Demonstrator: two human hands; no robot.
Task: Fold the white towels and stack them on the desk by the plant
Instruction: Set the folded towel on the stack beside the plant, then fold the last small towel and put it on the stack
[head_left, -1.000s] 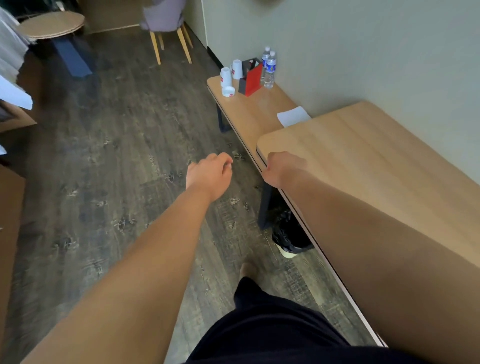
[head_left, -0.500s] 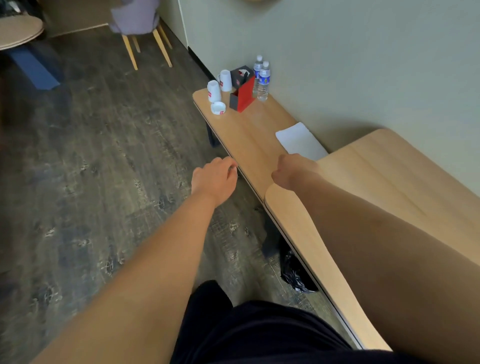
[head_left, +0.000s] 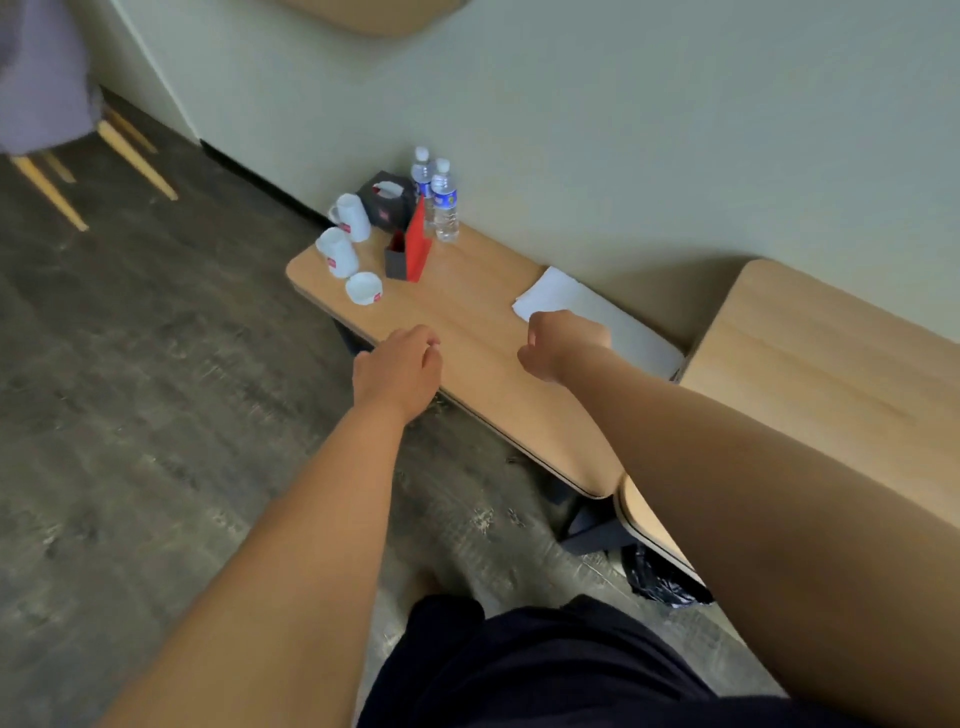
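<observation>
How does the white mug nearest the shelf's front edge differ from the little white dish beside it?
The white ceramic mug stands tall, while the small round white dish is low and squat. The mug seems to be turned upside down, narrower at its top, whereas the dish lies open side up. The mug sits closer to the shelf's end than the dish. Both are white with a small red mark and rest on the light wooden shelf.

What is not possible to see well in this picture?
Head view:
- White sheet: right hand covers its near corner; towel or paper, unclear.
- Chair: blurred, cut by the left edge.
- Bottles: labels too small to read.
- Black bag: mostly hidden under the desk.
</observation>
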